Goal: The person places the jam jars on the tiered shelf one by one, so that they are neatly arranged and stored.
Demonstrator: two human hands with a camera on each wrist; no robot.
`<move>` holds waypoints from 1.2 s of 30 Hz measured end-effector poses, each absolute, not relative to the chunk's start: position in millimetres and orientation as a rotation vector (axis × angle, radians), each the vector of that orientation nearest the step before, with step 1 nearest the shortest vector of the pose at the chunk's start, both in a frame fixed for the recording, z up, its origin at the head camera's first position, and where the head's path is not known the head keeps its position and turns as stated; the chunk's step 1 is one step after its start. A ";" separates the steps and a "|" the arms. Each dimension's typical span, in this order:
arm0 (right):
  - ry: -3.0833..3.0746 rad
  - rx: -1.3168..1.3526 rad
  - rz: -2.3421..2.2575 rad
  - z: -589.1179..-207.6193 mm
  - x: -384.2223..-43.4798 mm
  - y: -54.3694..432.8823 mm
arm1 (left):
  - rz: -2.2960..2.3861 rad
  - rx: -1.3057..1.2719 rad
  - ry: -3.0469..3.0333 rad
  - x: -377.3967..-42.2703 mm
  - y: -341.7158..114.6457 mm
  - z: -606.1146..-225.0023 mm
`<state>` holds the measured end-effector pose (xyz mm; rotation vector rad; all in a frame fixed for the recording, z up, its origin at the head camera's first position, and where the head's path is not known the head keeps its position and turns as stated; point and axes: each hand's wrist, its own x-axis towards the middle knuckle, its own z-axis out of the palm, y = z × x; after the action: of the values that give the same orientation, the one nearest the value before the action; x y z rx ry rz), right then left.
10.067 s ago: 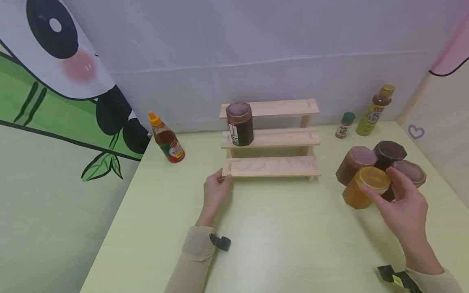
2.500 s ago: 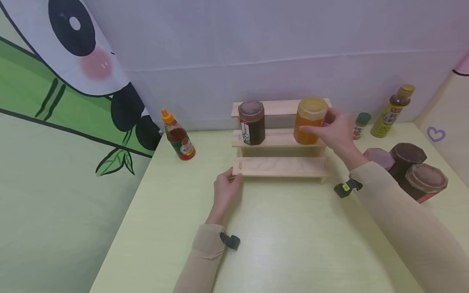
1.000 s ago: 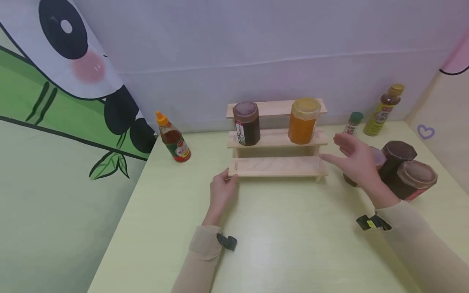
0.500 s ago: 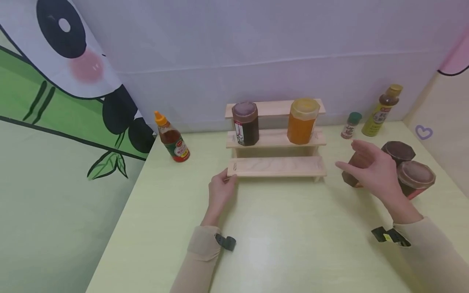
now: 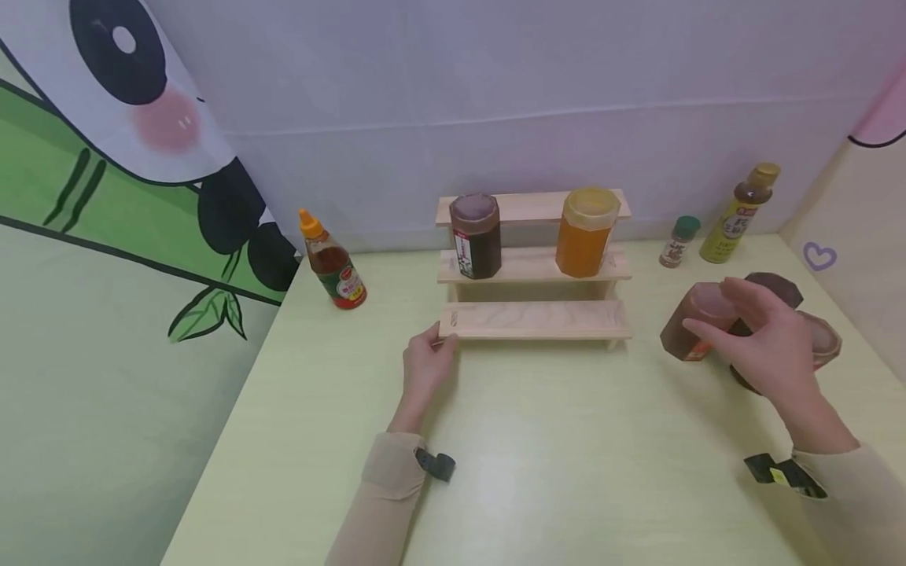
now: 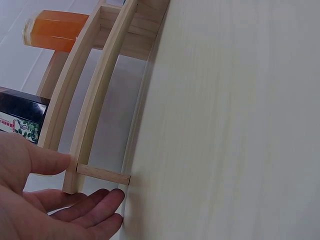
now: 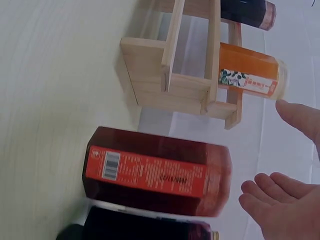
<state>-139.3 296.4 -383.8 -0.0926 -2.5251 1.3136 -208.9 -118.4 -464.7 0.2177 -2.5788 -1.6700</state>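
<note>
At the front left corner of the three-step wooden rack (image 5: 534,321), my left hand (image 5: 428,363) pinches the lowest board, thumb above and fingers beneath, as the left wrist view shows. On the middle step stand a dark jar (image 5: 476,245) at left and an orange honey-coloured jar (image 5: 584,242) at right. My right hand (image 5: 775,354) hovers empty among the dark jars at right, thumb and fingers spread. Nearest to it is a reddish-brown jar with a red label (image 7: 150,172). Two darker jars are partly hidden behind the hand, one of them lidded in brown (image 5: 824,338).
A sauce bottle with an orange nozzle cap (image 5: 336,271) stands left of the rack. Back right are a small green-capped bottle (image 5: 678,242) and a tall yellow-labelled bottle (image 5: 736,216). A cloth wall (image 5: 495,79) rises behind the table (image 5: 538,456).
The orange jar went from the right-hand group onto the rack's middle step, where my right hand let it go. That hand has since moved right, back over the dark jars. My left hand stays put.
</note>
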 end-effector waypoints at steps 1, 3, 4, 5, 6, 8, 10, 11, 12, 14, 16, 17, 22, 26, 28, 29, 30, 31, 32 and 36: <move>-2.514 -0.105 1.310 -384.0 -138.2 298.2 | -1.672 0.219 -2.579 -208.9 -118.3 -464.4; -2.497 -0.153 1.296 -384.6 -136.4 302.2 | -1.673 0.229 -2.581 -209.0 -118.2 -464.1; -2.486 -0.181 1.279 -385.3 -135.7 304.1 | -1.673 0.232 -2.583 -209.1 -118.1 -463.9; -2.477 -0.210 1.260 -385.8 -134.6 306.4 | -1.676 0.239 -2.584 -209.3 -117.9 -463.9; -2.467 -0.244 1.248 -386.5 -133.6 308.8 | -1.677 0.243 -2.584 -209.5 -117.8 -464.1; -2.444 -0.302 1.226 -388.0 -131.5 313.4 | -1.678 0.245 -2.586 -210.1 -117.4 -464.5; -2.432 -0.348 1.224 -389.4 -128.7 318.9 | -1.679 0.241 -2.586 -210.4 -117.1 -464.7; -2.426 -0.364 1.217 -390.1 -127.3 321.4 | -1.679 0.240 -2.586 -210.6 -117.0 -464.9; -2.421 -0.379 1.211 -390.6 -126.1 323.9 | -1.676 0.235 -2.587 -210.6 -117.0 -464.8; -2.392 -0.391 1.241 -391.7 -124.0 328.4 | -1.671 0.232 -2.588 -210.7 -117.0 -464.6; -2.376 -0.410 1.239 -392.4 -122.4 332.9 | -1.666 0.229 -2.586 -210.5 -117.0 -464.3; -2.374 -0.423 1.216 -393.0 -121.8 334.8 | -1.664 0.230 -2.586 -210.4 -117.1 -464.3; -2.393 -0.493 1.128 -397.1 -119.3 344.0 | -1.666 0.238 -2.584 -210.2 -117.1 -464.1; -2.411 -0.499 1.201 -401.1 -118.6 348.5 | -1.664 0.246 -2.584 -210.3 -117.7 -464.5; -2.402 -0.511 1.255 -402.2 -119.2 349.8 | -1.656 0.246 -2.585 -210.3 -118.1 -464.7; -2.391 -0.516 1.284 -402.6 -119.6 350.5 | -1.653 0.244 -2.584 -210.4 -118.3 -464.9; -2.382 -0.521 1.300 -402.9 -119.8 350.9 | -1.652 0.241 -2.584 -210.3 -118.5 -464.8; -2.372 -0.529 1.318 -402.9 -120.0 351.4 | -1.652 0.237 -2.583 -210.4 -118.5 -464.9; -2.363 -0.533 1.333 -403.0 -120.1 351.9 | -1.651 0.235 -2.582 -210.4 -118.5 -465.0; -2.343 -0.544 1.348 -405.3 -119.0 354.5 | -1.641 0.226 -2.584 -210.4 -118.4 -464.9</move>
<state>-119.0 354.5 -405.3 -0.5437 -2.3435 1.3483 -210.4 -118.4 -464.9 0.2265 -2.5843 -1.6414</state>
